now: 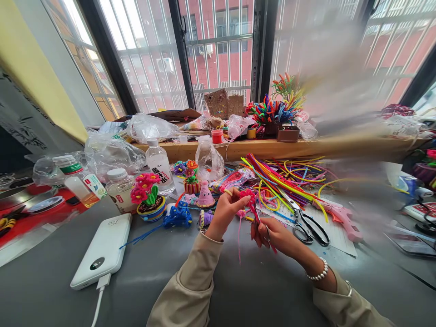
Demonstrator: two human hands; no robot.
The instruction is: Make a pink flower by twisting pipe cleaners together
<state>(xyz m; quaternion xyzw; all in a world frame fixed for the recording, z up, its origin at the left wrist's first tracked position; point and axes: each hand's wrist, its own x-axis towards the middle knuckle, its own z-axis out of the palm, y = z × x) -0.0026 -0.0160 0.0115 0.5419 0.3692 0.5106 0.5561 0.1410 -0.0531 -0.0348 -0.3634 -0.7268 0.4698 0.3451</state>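
Pinched in my left hand (226, 210) is a small pink pipe-cleaner flower (248, 197). My right hand (270, 234) grips a small pair of scissors (256, 213), its blades up against the flower's lower side. Below the flower hangs a thin pink stem (240, 240). Whether the blades are closed on anything is too small to make out. Beyond my hands lies a loose bundle of coloured pipe cleaners (272, 181). Large black-handled scissors (304, 225) rest to the right of my right hand.
A pink glue gun (347, 222) lies at the right. On the left are a white power bank (102, 252), a potted pink flower (151, 200), a blue pipe-cleaner piece (177, 215) and bottles (160, 165). A windowsill (163, 150) crosses the back. A large blur covers the right side.
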